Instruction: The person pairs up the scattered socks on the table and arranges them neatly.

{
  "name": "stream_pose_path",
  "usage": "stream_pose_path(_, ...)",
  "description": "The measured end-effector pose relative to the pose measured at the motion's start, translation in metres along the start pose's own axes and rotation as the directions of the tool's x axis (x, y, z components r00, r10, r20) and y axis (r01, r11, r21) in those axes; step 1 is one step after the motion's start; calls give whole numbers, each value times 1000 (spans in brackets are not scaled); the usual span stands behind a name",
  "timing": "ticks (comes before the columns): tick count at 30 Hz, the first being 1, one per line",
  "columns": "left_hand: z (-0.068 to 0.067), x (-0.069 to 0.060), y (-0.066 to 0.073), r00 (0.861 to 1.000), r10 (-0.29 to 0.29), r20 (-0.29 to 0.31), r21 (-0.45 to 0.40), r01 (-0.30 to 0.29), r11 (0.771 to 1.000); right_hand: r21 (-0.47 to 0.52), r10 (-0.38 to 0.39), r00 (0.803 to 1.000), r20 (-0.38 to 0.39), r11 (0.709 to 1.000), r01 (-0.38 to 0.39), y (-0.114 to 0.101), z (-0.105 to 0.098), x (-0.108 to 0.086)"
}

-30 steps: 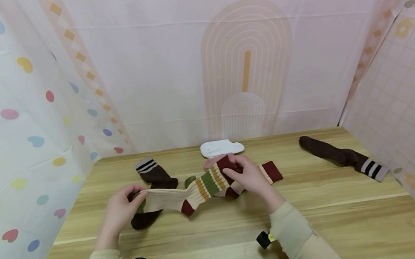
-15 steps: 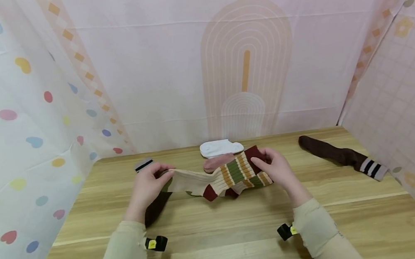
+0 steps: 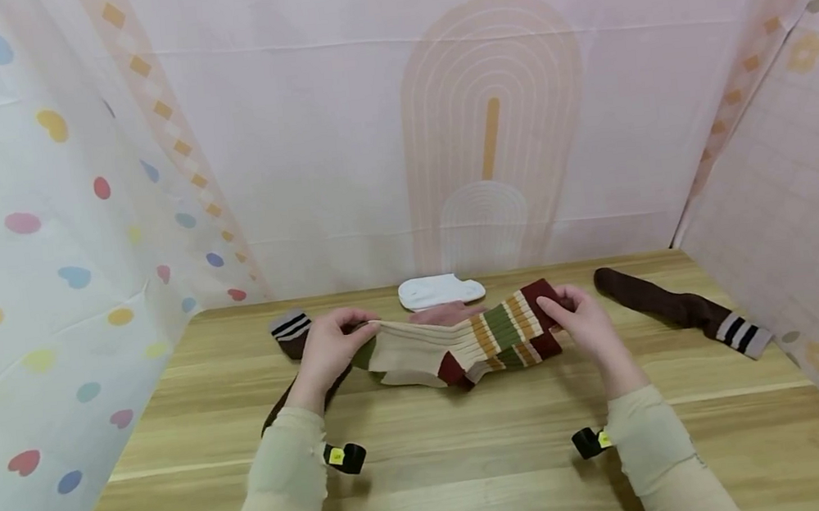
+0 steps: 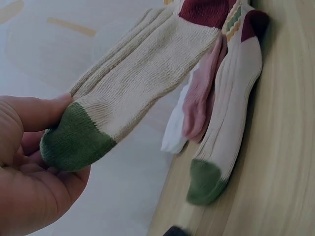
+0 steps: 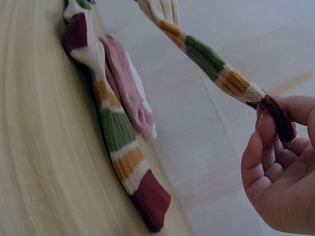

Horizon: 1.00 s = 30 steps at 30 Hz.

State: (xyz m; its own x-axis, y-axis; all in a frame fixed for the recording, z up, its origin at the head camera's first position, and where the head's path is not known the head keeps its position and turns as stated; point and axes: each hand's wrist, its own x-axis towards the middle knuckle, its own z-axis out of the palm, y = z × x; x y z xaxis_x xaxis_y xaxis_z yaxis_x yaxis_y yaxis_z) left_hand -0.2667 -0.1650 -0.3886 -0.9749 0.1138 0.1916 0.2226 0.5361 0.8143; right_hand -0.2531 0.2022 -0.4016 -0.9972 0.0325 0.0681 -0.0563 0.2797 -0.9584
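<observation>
A striped sock (image 3: 501, 329) with a maroon cuff and heel and a green toe is stretched between both hands above the table. My left hand (image 3: 331, 347) pinches its green toe (image 4: 76, 140). At the other end my right hand (image 3: 588, 325) pinches the maroon cuff (image 5: 278, 115). A matching striped sock (image 5: 118, 130) lies on the table just below and behind the held one, its green toe (image 4: 206, 182) toward the left. In the left wrist view my left hand (image 4: 34, 162) has thumb and fingers on either side of the toe.
Behind the striped socks lie a pink sock (image 3: 441, 314) and a white sock (image 3: 441, 291). A dark brown sock (image 3: 292, 345) is partly hidden by my left hand; another (image 3: 669, 304) lies at the right. Patterned cloth hangs behind the table (image 3: 434, 508).
Both hands have moved to the right with the striped sock, which now hangs over its match. The dark sock at the left is more covered by my left arm.
</observation>
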Motion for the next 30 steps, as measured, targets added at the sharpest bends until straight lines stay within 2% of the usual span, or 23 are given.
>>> stream_pose_path(5, 15, 8, -3, 997, -67, 45, -53, 69, 996, -27, 39, 999, -7, 999, -39, 9, -5, 9)
stream_pose_path(8, 23, 12, -9, 992, -115, 58, -60, 119, 991, -124, 44, 999, 2, 991, -44, 15, -5, 13)
stream_pose_path(12, 30, 14, -20, 987, -155, 49, -35, 157, 987, -278, 25, 1000, 15, 960, -20, 25, -2, 16)
stream_pose_path(16, 36, 16, -29, 989, -146, 23, 4, 146, 989, -336, 12, 1000, 23, 942, -3, 33, 1, 16)
stream_pose_path(21, 44, 17, -41, 991, -132, 19, 56, 130, 990, -401, 15, 999, 44, 916, 4, 41, 3, 16)
stream_pose_path(27, 46, 13, -46, 993, -113, -15, 129, 114, 985, -481, 21, 998, 58, 877, 10, 45, 4, 17)
stream_pose_path(30, 45, 12, -47, 993, -119, -14, 151, 120, 981, -505, 28, 997, 66, 863, 9, 46, 4, 18)
